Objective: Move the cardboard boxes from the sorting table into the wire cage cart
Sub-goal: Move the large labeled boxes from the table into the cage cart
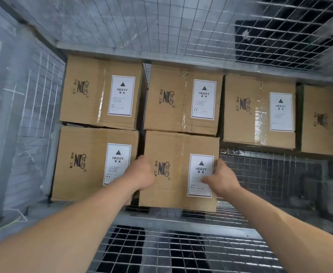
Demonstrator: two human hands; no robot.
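Head view: wire cage cart (264, 170), mesh floor and walls, seen from above.

- Far row: four boxes (94, 91) side by side against the far wall.
- Near row: near-left box (83, 164), with the held cardboard box (173, 152) just beside it on the right.
- Each box top carries a white HEAVY label (201, 168).
- Left grip (140, 174): fingers curled over the held box's left edge, in the gap between the near boxes.
- Right grip (220, 178): clasps its right edge, thumb lying on the label.
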